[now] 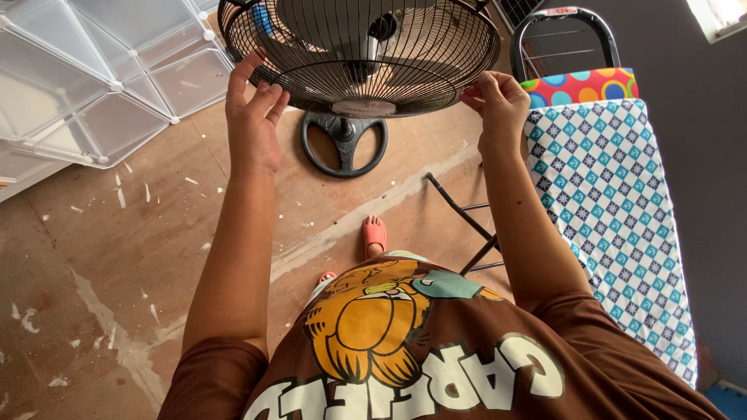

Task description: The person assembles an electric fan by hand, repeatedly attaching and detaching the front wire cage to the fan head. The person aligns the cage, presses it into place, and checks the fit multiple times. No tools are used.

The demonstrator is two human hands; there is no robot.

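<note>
Seen from the head cam, looking down. Both hands are up at a round black wire-cage pedestal fan point(362, 54), which stands on the floor straight ahead of the person, its head tilted toward the cam.

Left hand point(253, 117): fingers spread and mostly straight, fingertips resting on the fan cage's outer rim at its left side, palm facing in. Not gripping, just laid against the wires.

Right hand point(498, 105): fingers curled in, tips pinching or hooking the rim at the cage's right edge. Can't tell exactly which wire or clip it holds; thumb is hidden.

Fan's black ring-shaped base point(345, 144) sits on the floor below the cage, between the two forearms, w/ the pole rising from its middle.

Around it: worn brown floor point(117, 257) w/ white paint flecks and streaks. Top left, a stack of clear plastic cube storage panels w/ white corner joints point(93, 78), near the left hand but not touching. Right side, an ironing board w/ a teal-and-white patterned cover point(615, 210) and a bright multicolour dotted end piece, just beside the right forearm; its black metal legs point(467, 225) show under the arm. A black tubular rack point(564, 31) stands behind the board.

Person wears a brown printed tee and coral slide sandals point(374, 233).
</note>
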